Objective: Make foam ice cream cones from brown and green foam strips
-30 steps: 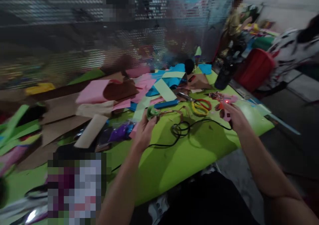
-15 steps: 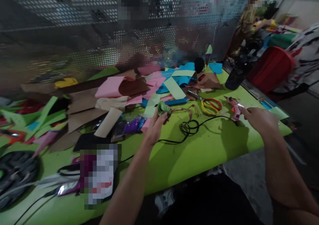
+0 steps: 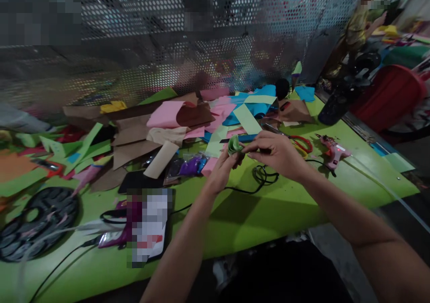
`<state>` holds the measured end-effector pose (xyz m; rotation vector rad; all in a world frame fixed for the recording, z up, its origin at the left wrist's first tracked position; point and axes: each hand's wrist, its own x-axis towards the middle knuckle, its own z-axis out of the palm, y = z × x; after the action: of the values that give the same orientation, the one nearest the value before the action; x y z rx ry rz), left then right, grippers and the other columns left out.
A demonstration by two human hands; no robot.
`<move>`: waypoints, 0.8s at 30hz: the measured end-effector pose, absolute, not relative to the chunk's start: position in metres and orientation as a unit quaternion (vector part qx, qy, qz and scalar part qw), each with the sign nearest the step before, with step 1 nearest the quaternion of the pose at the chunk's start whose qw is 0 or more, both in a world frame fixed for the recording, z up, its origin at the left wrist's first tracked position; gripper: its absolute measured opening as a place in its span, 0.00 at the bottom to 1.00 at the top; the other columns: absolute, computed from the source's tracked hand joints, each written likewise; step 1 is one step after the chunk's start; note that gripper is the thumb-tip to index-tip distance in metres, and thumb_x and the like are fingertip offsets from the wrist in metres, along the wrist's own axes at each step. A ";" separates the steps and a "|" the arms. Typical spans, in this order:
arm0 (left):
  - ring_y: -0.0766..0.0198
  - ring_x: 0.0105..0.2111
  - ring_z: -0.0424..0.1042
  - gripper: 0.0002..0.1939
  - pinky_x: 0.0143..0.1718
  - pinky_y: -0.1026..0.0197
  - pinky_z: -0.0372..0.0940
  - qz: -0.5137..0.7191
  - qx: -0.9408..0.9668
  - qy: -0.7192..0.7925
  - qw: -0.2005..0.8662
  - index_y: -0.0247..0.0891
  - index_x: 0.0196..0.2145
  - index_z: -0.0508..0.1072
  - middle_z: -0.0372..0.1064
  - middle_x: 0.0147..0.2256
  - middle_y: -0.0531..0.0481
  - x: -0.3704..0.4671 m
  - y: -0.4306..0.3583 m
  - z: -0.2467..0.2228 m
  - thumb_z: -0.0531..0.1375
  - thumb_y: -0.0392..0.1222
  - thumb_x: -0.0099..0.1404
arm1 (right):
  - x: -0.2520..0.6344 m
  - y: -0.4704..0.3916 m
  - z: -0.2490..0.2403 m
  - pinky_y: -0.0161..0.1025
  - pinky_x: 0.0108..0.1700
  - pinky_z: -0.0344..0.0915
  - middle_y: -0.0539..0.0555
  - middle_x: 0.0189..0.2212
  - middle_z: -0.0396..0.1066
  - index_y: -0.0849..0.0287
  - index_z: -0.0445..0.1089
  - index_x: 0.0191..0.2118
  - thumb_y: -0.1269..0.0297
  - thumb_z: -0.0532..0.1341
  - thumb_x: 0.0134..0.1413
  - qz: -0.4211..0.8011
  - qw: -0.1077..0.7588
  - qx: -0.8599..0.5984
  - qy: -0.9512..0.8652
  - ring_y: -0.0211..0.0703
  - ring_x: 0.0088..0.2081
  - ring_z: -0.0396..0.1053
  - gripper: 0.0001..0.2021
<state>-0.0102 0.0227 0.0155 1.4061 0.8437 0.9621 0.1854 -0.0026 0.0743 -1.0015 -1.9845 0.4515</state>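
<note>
A small rolled green paper flower (image 3: 234,145) sits upright between the fingers of my left hand (image 3: 223,168), above the table. My right hand (image 3: 277,153) is closed in a pinch at the flower's right side, its fingertips touching or nearly touching it. What lies in that pinch is too small to make out. A pink hot glue gun (image 3: 334,153) rests on the table right of my right hand, with a long pale glue stick trailing from it. Scissors with red and yellow handles (image 3: 302,144) lie partly hidden behind my right hand. A coiled black cord (image 3: 264,175) lies beneath my hands.
Coloured paper sheets (image 3: 168,114) are heaped along the perforated metal panel (image 3: 201,48). A round black tray (image 3: 63,209), a phone-like object (image 3: 151,231) and cables lie at left. A dark bottle (image 3: 332,104) stands at right, near a red chair (image 3: 393,97). Another person (image 3: 354,30) works beyond.
My right hand has let go of the glue gun, now lying on the table, and moved left to the paper flower. My left hand still holds the flower. The view has shifted left.
</note>
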 end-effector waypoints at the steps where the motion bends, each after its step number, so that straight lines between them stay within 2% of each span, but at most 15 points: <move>1: 0.65 0.31 0.58 0.25 0.33 0.61 0.55 0.411 0.603 0.359 0.582 0.36 0.50 0.71 0.63 0.31 0.52 -0.011 0.023 0.016 0.57 0.58 0.65 | 0.183 -0.001 0.073 0.35 0.39 0.69 0.52 0.34 0.76 0.56 0.81 0.41 0.73 0.65 0.61 0.175 0.428 -0.400 -0.791 0.39 0.35 0.74 0.08; 8: 0.66 0.30 0.57 0.26 0.33 0.61 0.56 0.392 0.630 0.364 0.563 0.35 0.54 0.70 0.61 0.31 0.53 -0.011 0.023 0.022 0.55 0.56 0.67 | 0.178 0.000 0.067 0.35 0.41 0.70 0.53 0.35 0.77 0.56 0.80 0.41 0.75 0.64 0.61 0.112 0.438 -0.395 -0.800 0.41 0.38 0.75 0.09; 13: 0.65 0.31 0.57 0.25 0.36 0.61 0.58 0.373 0.649 0.367 0.553 0.38 0.58 0.69 0.65 0.35 0.51 -0.012 0.023 0.019 0.54 0.53 0.69 | 0.176 0.001 0.061 0.37 0.42 0.69 0.54 0.36 0.78 0.57 0.80 0.39 0.74 0.65 0.61 0.072 0.418 -0.416 -0.804 0.44 0.40 0.76 0.07; 19: 0.63 0.35 0.59 0.27 0.40 0.60 0.60 0.363 0.664 0.354 0.550 0.40 0.61 0.68 0.66 0.37 0.50 -0.014 0.024 0.015 0.54 0.54 0.70 | 0.176 0.004 0.060 0.37 0.41 0.68 0.54 0.36 0.78 0.57 0.80 0.37 0.74 0.66 0.59 0.095 0.400 -0.421 -0.809 0.43 0.39 0.76 0.06; 24: 0.63 0.35 0.59 0.25 0.42 0.60 0.60 0.341 0.675 0.353 0.550 0.41 0.59 0.69 0.65 0.38 0.50 -0.015 0.025 0.016 0.54 0.54 0.69 | 0.178 0.006 0.064 0.36 0.41 0.67 0.52 0.35 0.77 0.57 0.79 0.35 0.77 0.66 0.56 0.127 0.380 -0.420 -0.814 0.42 0.38 0.75 0.07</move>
<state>-0.0153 0.0247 0.0161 1.5979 0.8353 0.8080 0.1782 0.0058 0.0638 -1.0716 -2.0791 0.3237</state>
